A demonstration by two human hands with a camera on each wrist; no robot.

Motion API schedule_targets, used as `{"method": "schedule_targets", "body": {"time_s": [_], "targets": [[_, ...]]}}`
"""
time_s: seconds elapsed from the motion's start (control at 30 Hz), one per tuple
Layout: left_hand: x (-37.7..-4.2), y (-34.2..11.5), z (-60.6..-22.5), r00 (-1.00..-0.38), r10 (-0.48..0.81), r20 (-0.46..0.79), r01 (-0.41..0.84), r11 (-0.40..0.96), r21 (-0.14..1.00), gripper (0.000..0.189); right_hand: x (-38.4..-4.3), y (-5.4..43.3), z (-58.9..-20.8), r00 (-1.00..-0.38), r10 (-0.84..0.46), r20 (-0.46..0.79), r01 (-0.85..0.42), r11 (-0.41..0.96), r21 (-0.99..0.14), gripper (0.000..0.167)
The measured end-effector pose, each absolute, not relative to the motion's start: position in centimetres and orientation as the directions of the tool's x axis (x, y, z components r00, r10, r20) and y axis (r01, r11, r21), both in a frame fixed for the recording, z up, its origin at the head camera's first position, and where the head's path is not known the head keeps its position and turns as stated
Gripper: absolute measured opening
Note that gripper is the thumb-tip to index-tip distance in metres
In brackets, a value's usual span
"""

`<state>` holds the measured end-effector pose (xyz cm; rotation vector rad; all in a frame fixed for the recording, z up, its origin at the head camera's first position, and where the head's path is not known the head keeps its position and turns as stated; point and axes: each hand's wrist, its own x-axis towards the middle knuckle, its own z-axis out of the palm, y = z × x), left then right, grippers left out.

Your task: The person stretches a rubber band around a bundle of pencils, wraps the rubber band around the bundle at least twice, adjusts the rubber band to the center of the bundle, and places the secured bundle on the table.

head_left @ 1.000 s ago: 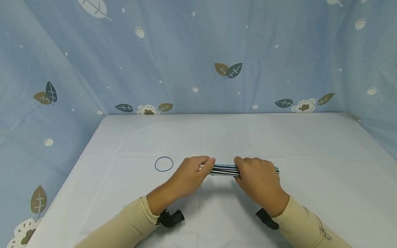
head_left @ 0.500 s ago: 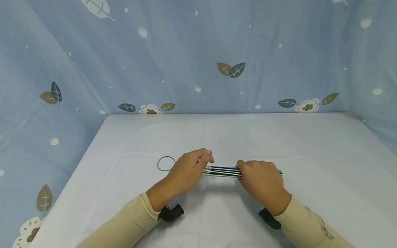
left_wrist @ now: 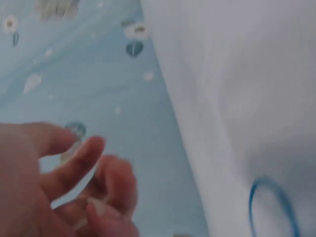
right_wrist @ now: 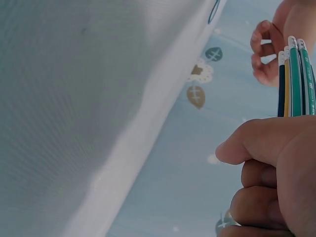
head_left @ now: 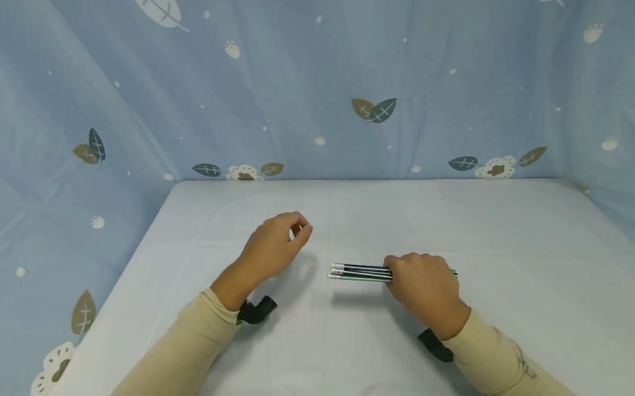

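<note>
Several pencils (head_left: 363, 274), right hand (head_left: 424, 290) with grip wrapped around them, left hand (head_left: 271, 244) apart, grip loosely curled, empty.

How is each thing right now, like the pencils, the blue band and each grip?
Table: white, faintly creased.
Blue cloth: upright behind the table, wrinkled.
Pencils: bunched, held above the table.
Band: loose loop on the table, not round the pencils.
Left grip: loosely bent, holding nothing.
Right grip: curled round the pencils.
Sleeves: down to the wrists.
</note>
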<state>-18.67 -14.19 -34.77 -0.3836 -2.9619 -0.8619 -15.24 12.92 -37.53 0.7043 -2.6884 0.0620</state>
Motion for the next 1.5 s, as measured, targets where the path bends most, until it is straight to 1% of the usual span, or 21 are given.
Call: {"method": "schedule_targets", "body": {"time_s": [0.07,0.17,0.3,0.4,0.57,0.77,1.03,1.5], "targets": [[-19.1,-15.1,-34.5,-0.967,0.243,0.072,0.246,0.831,0.499,0.021,-15.3,12.9,-37.5,-0.812,-0.465,0.353,-0.479,0.876,0.051,0.018],[-19.8,-16.6,-34.2,-0.965,0.262,0.016,0.234,0.832,0.503,0.017,-15.5,13.0,-37.5,-0.815,-0.463,0.349,-0.476,0.878,0.052,0.015],[-20.4,-18.3,-34.1,-0.961,0.269,-0.069,0.193,0.826,0.53,0.018,-15.5,13.2,-37.7,-0.817,-0.464,0.343,-0.476,0.878,0.053,0.014],[-20.6,-19.3,-34.5,-0.953,0.275,-0.13,0.169,0.834,0.525,0.019,-15.5,13.2,-37.8,-0.818,-0.466,0.336,-0.478,0.877,0.051,0.016],[-20.9,-20.3,-35.6,-0.939,0.287,-0.191,0.167,0.864,0.475,0.019,-15.3,13.3,-37.9,-0.814,-0.471,0.341,-0.486,0.873,0.044,0.017],[-21.3,-20.6,-36.2,-0.938,0.273,-0.213,0.165,0.892,0.42,0.015,-15.4,13.2,-37.8,-0.814,-0.469,0.342,-0.488,0.872,0.034,0.015],[-21.9,-21.1,-37.1,-0.938,0.241,-0.249,0.129,0.91,0.394,0.011,-15.5,13.2,-37.8,-0.816,-0.467,0.34,-0.487,0.873,0.03,0.016],[-22.0,-21.2,-37.5,-0.952,0.22,-0.213,0.125,0.913,0.388,0.003,-15.5,13.1,-37.8,-0.807,-0.481,0.342,-0.496,0.867,0.049,0.017]]}}
